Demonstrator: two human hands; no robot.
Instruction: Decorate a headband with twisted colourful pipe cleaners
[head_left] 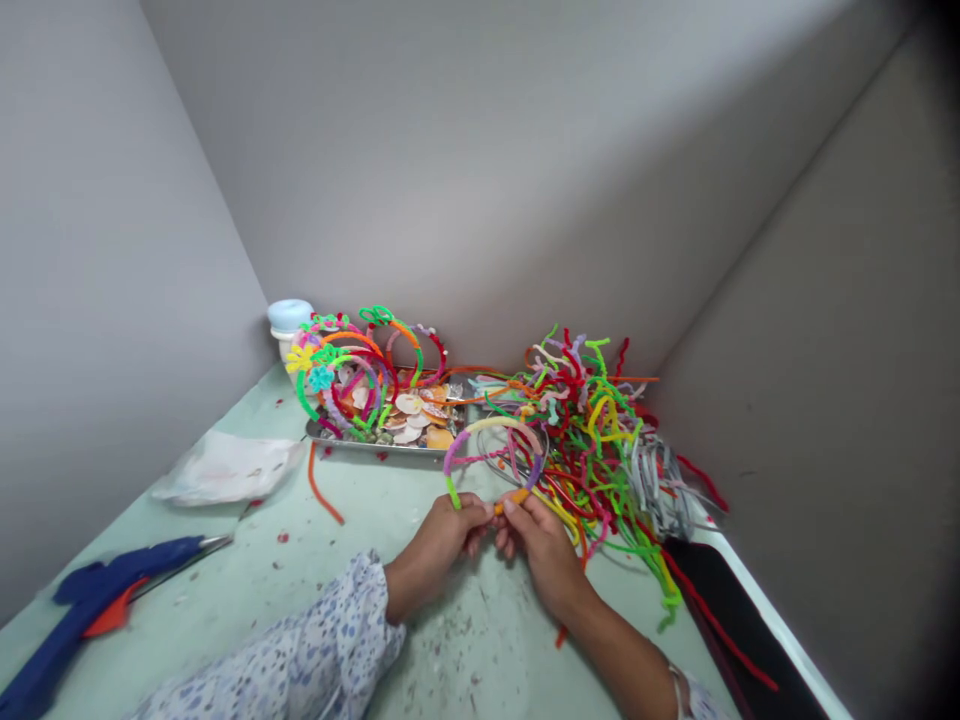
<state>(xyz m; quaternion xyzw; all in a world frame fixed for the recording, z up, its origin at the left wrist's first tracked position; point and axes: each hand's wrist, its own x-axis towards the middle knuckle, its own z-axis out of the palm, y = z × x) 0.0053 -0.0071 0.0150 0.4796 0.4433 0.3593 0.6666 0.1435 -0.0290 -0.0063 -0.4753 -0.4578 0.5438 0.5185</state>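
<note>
A headband (495,424) wrapped in green, purple, pink and cream fuzzy stems arches upward between my two hands. My left hand (448,540) has its fingers closed near the green end, thumb and fingertips pinched together. My right hand (546,555) pinches an orange fuzzy stem (513,500) at the other end, below a purple section. The fingertips of both hands nearly meet. Behind the headband, to the right, lies a big tangled pile of colourful fuzzy stems (592,430).
A metal tray (390,448) holds decorated headbands and small flat pieces. Behind it at the left stands a white jar with a light blue lid (291,314). A plastic bag (229,468) and a blue glue gun (112,590) lie left. A black object (739,610) lies right.
</note>
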